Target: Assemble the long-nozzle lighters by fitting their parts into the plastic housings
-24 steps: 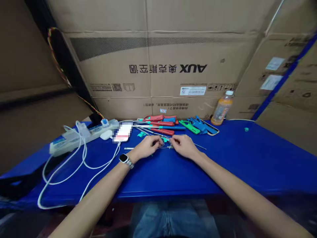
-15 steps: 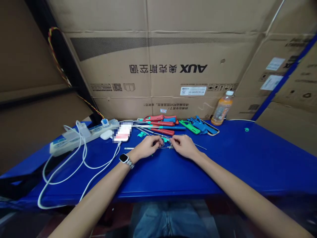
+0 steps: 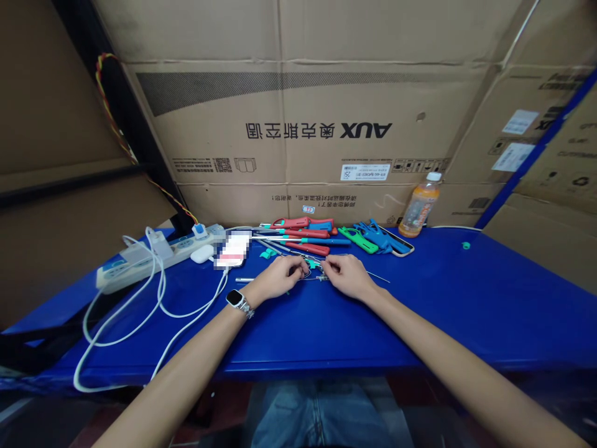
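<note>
My left hand, with a watch on its wrist, is closed in a pinch on a thin wire. Facing it, my right hand pinches something too small to make out beside a small teal-green piece. That piece lies between my two sets of fingertips. A thin metal rod sticks out to the right behind my right hand. Left of my left hand, a short silver tube rests on the table. Just behind the hands is a pile of long-necked lighters with red and blue handles.
Green and blue handle shells lie at the back beside an orange drink bottle. A charging phone, a white power strip and looped cables occupy the left. A cardboard wall backs the blue table.
The view has shifted very slightly. Both hands keep nearly the same place and the same pinch.
</note>
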`<state>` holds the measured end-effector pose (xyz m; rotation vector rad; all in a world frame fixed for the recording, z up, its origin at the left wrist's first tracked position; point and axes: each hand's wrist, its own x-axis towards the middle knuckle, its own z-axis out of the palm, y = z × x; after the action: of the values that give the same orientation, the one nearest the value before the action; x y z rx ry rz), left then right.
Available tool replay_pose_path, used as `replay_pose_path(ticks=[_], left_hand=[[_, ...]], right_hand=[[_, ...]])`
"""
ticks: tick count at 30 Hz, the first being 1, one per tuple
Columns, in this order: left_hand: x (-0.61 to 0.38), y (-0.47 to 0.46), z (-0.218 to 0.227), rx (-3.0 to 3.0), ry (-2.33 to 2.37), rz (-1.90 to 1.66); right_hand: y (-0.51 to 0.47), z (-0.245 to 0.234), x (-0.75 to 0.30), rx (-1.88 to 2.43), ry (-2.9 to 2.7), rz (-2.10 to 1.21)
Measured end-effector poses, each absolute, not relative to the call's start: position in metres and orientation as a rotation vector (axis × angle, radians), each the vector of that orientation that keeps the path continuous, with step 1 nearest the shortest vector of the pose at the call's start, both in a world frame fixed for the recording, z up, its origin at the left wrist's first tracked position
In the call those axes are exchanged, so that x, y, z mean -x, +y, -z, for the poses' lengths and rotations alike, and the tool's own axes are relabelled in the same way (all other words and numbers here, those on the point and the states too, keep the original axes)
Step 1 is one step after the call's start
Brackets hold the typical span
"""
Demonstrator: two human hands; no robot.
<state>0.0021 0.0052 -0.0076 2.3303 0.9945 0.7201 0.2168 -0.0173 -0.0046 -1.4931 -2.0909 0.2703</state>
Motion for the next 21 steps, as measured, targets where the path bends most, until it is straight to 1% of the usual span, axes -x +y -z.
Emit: replay_pose_path(ticks=[11,21], left_hand=[[-0.0054,0.0027,0.0036,-2.348,0.993,-0.729],[-0.0054,0.0016,0.0024,-2.331,1.006,-0.731]], right_hand=[[-0.0119,0.0079,-0.2189,1.475,-2.076,-0.339],[-0.0111,0.0062,-0.2211,1.493,-2.039,-0.337]])
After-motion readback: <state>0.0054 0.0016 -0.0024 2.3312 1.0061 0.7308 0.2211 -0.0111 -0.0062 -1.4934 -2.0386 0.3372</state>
